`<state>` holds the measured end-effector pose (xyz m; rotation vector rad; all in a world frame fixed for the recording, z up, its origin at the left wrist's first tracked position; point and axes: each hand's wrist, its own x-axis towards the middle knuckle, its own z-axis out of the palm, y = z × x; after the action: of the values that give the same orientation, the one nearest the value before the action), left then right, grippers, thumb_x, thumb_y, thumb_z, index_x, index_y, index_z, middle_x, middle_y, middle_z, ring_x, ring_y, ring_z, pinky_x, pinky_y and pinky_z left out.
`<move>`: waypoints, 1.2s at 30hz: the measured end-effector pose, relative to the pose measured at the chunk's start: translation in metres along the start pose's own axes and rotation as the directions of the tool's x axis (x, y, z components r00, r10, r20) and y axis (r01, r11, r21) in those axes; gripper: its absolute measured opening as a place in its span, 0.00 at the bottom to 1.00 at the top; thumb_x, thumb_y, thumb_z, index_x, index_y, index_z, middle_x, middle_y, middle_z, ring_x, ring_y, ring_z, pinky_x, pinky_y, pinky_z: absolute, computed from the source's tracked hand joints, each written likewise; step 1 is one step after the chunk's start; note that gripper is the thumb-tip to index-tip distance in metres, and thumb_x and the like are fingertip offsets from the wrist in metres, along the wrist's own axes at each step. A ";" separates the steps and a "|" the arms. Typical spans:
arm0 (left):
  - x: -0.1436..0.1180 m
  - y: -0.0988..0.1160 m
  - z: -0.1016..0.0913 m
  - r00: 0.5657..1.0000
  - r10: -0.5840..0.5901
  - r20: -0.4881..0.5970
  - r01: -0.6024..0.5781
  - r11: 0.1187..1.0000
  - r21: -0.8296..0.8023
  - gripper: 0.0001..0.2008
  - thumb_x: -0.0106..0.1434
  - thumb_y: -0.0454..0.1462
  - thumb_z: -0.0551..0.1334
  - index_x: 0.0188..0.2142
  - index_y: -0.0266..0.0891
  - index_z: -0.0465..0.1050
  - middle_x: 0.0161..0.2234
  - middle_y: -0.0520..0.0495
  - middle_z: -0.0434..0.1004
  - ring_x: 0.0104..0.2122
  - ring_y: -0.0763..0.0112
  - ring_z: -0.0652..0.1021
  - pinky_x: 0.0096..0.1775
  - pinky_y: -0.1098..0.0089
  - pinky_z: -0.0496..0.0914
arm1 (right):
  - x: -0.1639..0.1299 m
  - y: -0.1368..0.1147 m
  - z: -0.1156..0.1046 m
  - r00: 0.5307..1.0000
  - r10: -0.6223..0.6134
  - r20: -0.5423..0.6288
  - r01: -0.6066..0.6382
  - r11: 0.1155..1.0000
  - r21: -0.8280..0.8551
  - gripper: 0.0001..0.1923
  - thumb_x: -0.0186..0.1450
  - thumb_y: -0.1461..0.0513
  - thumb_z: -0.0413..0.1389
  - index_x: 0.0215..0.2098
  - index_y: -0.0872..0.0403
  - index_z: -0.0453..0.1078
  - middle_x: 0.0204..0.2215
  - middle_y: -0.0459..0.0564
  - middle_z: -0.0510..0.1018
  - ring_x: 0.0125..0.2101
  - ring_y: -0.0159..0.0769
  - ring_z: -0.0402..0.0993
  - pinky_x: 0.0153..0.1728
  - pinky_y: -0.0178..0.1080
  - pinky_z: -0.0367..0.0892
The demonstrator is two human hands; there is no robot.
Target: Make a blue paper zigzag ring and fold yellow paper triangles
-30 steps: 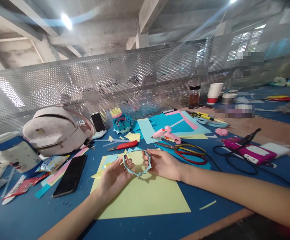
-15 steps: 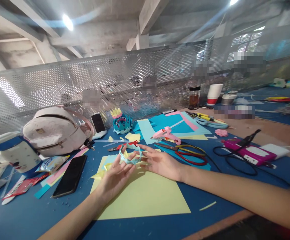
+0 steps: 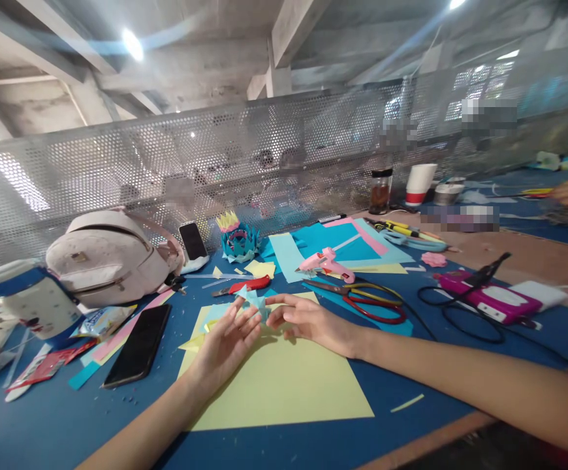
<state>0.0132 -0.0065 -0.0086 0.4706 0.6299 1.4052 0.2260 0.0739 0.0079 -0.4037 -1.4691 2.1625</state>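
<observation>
Both hands meet above the pale yellow sheet, near the middle of the counter. Left hand: palm up, fingers loosely spread. Right hand: fingers bent, tips opposite the left's. Between them, a light-blue pointed paper piece, partly hidden by fingers. Whether either hand pinches it cannot be told.

Risk 1: piece slips or gets creased. Likely cause: thin paper and narrow points, with no firm grip in evidence.

Risk 2: nick or snag. The red utility knife lies just past the piece, on the counter's far-edge side; a forward reach could meet it. Blade exposure is hard to judge.

Risk 3: scissors lie just beyond the right forearm, tips leftward; a backhand sweep could shift them.

Risk 4: burn or glue smear, if the pink glue gun is hot (not visible). It lies beyond the scissors, nozzle leftward, near a light-blue strip.

Risk 5: black cord runs down to the right forearm; moving the elbow toward the counter's right end could drag it.
</observation>
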 end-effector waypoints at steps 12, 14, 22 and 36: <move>-0.002 0.002 0.004 0.982 -0.045 0.186 0.048 0.999 -0.013 0.23 0.66 0.36 0.64 0.59 0.34 0.68 0.51 0.37 0.79 0.51 0.60 0.79 0.59 0.60 0.67 | -0.001 -0.001 -0.001 0.988 0.048 0.149 -0.031 0.993 -0.112 0.23 0.68 0.55 0.59 0.57 0.54 0.66 0.46 0.58 0.81 0.40 0.38 0.80 0.36 0.35 0.70; -0.001 0.002 0.003 0.983 -0.034 0.178 0.040 0.999 -0.032 0.20 0.65 0.34 0.64 0.56 0.33 0.71 0.51 0.37 0.79 0.53 0.59 0.78 0.61 0.59 0.65 | -0.001 -0.001 -0.001 0.991 0.039 0.126 -0.026 0.994 -0.108 0.23 0.67 0.55 0.60 0.58 0.54 0.66 0.49 0.58 0.79 0.42 0.38 0.80 0.35 0.33 0.70; 0.002 0.003 0.001 0.994 0.002 0.113 0.006 0.998 -0.066 0.15 0.66 0.32 0.61 0.51 0.30 0.75 0.54 0.35 0.78 0.57 0.57 0.76 0.63 0.60 0.64 | 0.001 0.003 -0.002 0.999 -0.032 -0.007 0.031 0.998 -0.063 0.22 0.63 0.59 0.63 0.55 0.53 0.70 0.54 0.56 0.76 0.46 0.37 0.76 0.36 0.32 0.69; 0.005 0.011 -0.002 0.984 0.105 0.145 -0.121 0.987 0.107 0.15 0.64 0.37 0.62 0.49 0.35 0.78 0.55 0.39 0.77 0.60 0.56 0.73 0.62 0.59 0.63 | 0.002 0.003 -0.008 0.956 -0.158 -0.246 0.138 0.986 -0.096 0.17 0.65 0.53 0.61 0.50 0.51 0.75 0.44 0.52 0.77 0.43 0.36 0.72 0.34 0.32 0.67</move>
<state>0.0040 -0.0008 -0.0042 0.7000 0.5797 1.4341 0.2276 0.0802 0.0021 -0.5569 -1.3953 1.8642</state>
